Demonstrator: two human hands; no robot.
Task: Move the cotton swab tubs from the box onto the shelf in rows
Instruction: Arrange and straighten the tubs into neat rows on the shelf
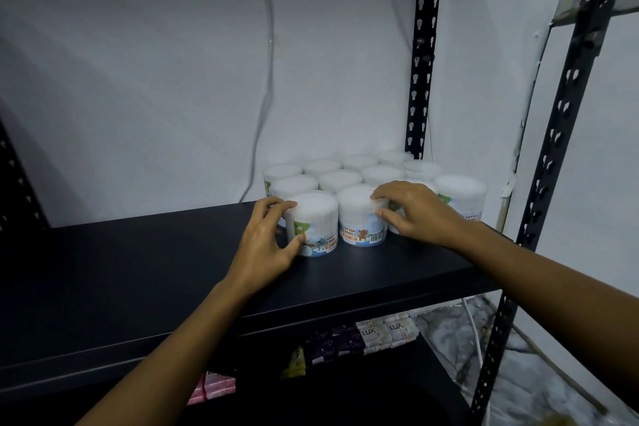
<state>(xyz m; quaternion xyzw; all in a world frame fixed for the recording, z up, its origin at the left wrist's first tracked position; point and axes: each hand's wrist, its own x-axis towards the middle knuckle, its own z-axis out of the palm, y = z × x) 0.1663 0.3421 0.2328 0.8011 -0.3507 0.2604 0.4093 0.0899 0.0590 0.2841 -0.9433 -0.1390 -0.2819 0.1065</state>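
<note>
Gripping one front tub (315, 225) with the left hand (268, 242), the person's right hand (413, 211) grips the next tub (359, 218), near the shelf's (173, 273) right back corner.

shelf: we see a black board (145, 273) spanning the lower middle of the frame, held by slotted black uprights (422, 55).
on it: cotton swab tubs (359, 180) standing upright in rows at centre right, touching one another.
front row: two labelled tubs (316, 218) nearest us.
</note>
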